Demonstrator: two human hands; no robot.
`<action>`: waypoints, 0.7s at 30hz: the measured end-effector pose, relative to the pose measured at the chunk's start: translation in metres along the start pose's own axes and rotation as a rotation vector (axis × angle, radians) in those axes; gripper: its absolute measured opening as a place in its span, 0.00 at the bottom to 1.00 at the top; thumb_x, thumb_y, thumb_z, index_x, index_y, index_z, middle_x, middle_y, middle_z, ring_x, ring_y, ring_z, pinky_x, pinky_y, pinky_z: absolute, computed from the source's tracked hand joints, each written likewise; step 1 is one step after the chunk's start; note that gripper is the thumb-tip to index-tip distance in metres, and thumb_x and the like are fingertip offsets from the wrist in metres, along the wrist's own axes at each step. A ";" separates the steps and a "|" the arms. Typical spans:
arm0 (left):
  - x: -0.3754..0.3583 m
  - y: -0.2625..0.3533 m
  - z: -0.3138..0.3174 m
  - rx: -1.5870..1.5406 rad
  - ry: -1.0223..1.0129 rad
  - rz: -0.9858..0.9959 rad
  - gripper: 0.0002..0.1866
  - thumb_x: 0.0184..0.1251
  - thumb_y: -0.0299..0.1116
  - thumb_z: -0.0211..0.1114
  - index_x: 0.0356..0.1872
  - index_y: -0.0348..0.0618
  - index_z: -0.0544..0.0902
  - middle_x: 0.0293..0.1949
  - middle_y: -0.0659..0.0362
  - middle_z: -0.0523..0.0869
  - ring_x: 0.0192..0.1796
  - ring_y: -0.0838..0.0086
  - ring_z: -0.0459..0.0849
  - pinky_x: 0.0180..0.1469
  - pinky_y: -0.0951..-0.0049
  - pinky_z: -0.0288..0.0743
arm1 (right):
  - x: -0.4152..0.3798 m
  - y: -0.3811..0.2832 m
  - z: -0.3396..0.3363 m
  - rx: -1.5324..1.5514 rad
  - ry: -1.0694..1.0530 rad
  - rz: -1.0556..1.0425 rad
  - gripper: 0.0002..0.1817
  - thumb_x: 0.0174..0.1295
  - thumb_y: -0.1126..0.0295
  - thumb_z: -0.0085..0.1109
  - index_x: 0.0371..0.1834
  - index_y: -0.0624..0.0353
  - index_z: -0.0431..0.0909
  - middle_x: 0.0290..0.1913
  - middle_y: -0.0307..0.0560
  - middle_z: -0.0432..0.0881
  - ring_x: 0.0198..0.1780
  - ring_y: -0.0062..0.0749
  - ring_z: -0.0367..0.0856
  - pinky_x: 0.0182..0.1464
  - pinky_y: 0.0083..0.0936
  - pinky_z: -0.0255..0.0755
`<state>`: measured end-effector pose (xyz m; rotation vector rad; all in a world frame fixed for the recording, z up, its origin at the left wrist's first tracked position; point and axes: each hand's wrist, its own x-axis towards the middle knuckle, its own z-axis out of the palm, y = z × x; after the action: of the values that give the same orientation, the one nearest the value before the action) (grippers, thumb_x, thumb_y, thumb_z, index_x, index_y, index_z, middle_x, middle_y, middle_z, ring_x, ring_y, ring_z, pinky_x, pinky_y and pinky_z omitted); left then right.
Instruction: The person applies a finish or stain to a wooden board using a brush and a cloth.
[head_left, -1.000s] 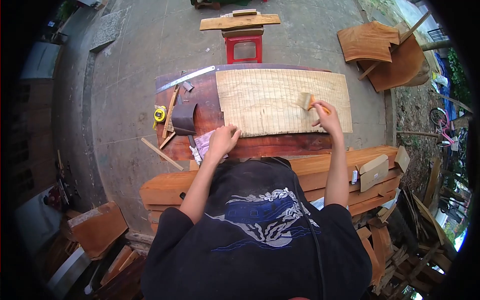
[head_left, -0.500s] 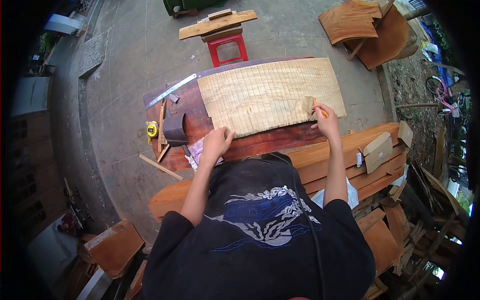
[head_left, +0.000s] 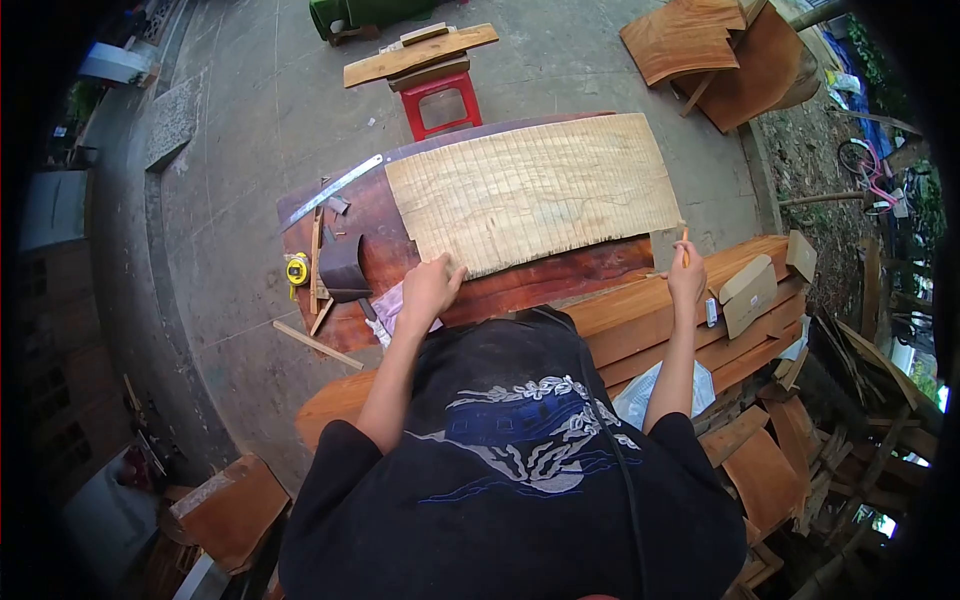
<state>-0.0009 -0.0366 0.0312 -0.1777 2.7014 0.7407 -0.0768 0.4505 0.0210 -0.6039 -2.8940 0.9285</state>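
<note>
A pale, rippled wood sheet [head_left: 535,195] lies across a dark reddish wooden tabletop [head_left: 560,275]. My left hand [head_left: 430,287] is at its near left corner, the fingers bent over the edge. Out past the sheet's right end, my right hand [head_left: 687,275] is closed around the orange handle of a flat paintbrush [head_left: 685,250]. The brush points away from me, and its bristles show edge-on by the sheet's right corner. Beside my left hand are a pinkish cloth [head_left: 390,303] and a curved dark sheet [head_left: 344,268].
At the table's left are a steel ruler [head_left: 335,190], a yellow tape measure [head_left: 297,268] and thin wood strips [head_left: 316,250]. Stacked planks [head_left: 630,318] run close along my right side. Beyond the table, a red stool [head_left: 440,105] carries boards. Large wood slabs [head_left: 690,45] stand far right.
My right hand has carried the paintbrush rightward, off the face of the wood sheet to beyond its right corner. My left hand keeps its place on the near edge. The view has shifted slightly.
</note>
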 end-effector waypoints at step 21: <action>-0.010 -0.037 -0.001 -0.167 -0.026 0.028 0.25 0.76 0.50 0.67 0.57 0.36 0.87 0.43 0.36 0.92 0.50 0.40 0.91 0.54 0.45 0.84 | 0.019 0.078 0.016 0.834 -0.114 0.406 0.16 0.84 0.62 0.53 0.64 0.56 0.83 0.58 0.53 0.91 0.23 0.29 0.87 0.23 0.20 0.71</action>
<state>0.0160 -0.0683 0.0184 -0.1687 2.6223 0.9702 -0.0698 0.5071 -0.0377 -1.0497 -2.1410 2.0832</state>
